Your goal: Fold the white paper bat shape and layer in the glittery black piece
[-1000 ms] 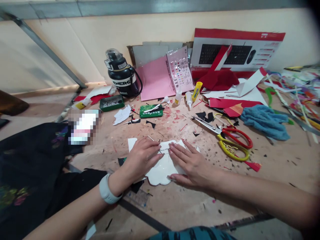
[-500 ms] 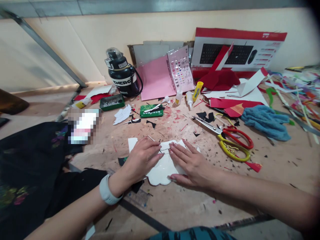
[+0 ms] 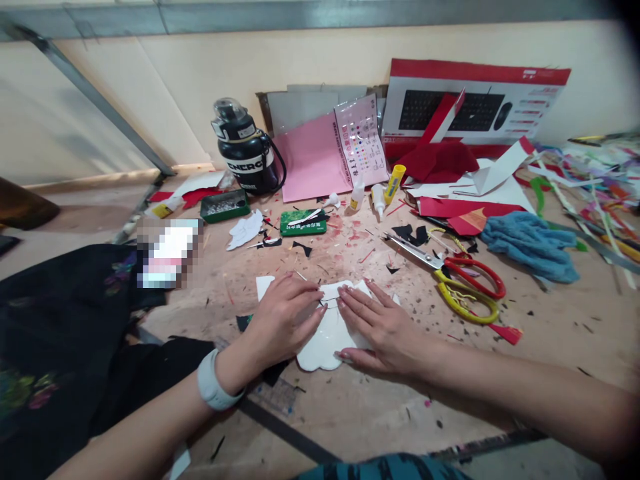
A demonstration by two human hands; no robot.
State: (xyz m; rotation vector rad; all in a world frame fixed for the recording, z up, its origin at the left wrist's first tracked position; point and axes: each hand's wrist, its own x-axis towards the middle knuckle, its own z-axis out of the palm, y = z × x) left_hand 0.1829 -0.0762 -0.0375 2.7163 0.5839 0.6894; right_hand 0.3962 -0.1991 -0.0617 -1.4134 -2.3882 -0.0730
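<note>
A white cut-out piece (image 3: 323, 343) with a scalloped lower edge lies flat on the table, thin black lines or strips across its upper part. My left hand (image 3: 285, 317), with a pale watch band at the wrist, rests on its left side, fingers curled and fingertips close together at a thin black strip; whether they pinch it is too small to tell. On the right side of the piece my right hand (image 3: 383, 327) lies flat, fingers stretched and thumb apart. Scissors (image 3: 443, 270) with red and yellow handles lie right of it.
Behind the hands are a green tin lid (image 3: 303, 223), an open green tin (image 3: 225, 206), a black bottle (image 3: 250, 160), glue bottles (image 3: 379, 200) and pink paper (image 3: 317, 160). A blue glove (image 3: 530, 243) and red scraps lie at the right, dark cloth (image 3: 60, 333) at the left.
My left hand has shifted very slightly over the white piece. The right hand stays flat in the same place.
</note>
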